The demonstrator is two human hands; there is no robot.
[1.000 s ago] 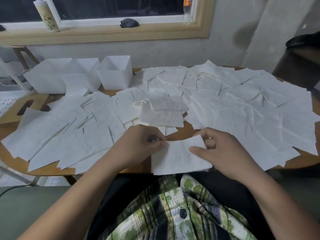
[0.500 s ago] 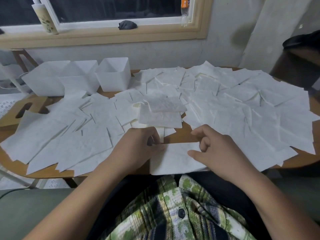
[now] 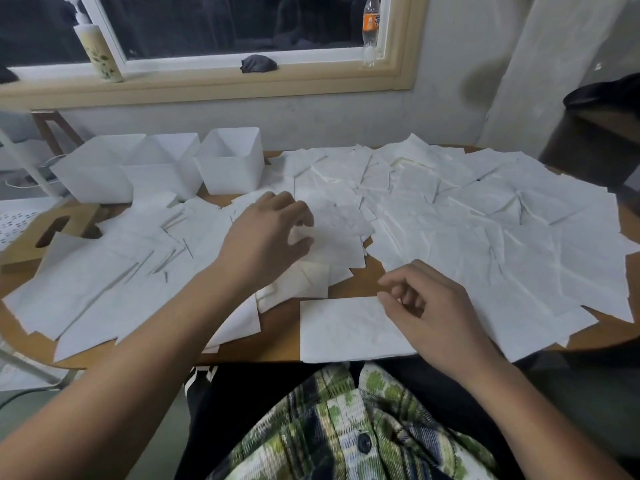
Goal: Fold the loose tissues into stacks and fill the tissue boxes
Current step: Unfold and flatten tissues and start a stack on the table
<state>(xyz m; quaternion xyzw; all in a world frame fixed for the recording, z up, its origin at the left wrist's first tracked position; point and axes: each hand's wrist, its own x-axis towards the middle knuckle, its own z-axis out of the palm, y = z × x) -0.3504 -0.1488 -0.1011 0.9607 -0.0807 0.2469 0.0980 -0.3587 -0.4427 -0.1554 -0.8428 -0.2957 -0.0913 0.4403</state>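
Loose white tissues [image 3: 485, 230] cover most of the round wooden table [image 3: 280, 341]. A folded tissue [image 3: 343, 327] lies at the front edge before me. My right hand [image 3: 429, 306] rests on its right side, fingers loosely curled, thumb tip on its top right corner. My left hand [image 3: 266, 237] reaches forward over a small pile of folded tissues [image 3: 339, 233] in the middle. Its fingers curve loosely around the pile's left edge, and I cannot tell whether it has a grip. Three open white boxes [image 3: 232, 161] stand at the back left.
A wooden tissue-box cover [image 3: 41, 237] with a slot lies at the left edge. On the window sill stand a pump bottle [image 3: 97, 46], a dark cloth [image 3: 258, 63] and a drink bottle [image 3: 370, 29]. Dark furniture [image 3: 599, 140] stands at the right.
My left hand has let go of the folded tissue and moved forward to the middle pile. The right hand stays on the folded tissue, which now lies flat.
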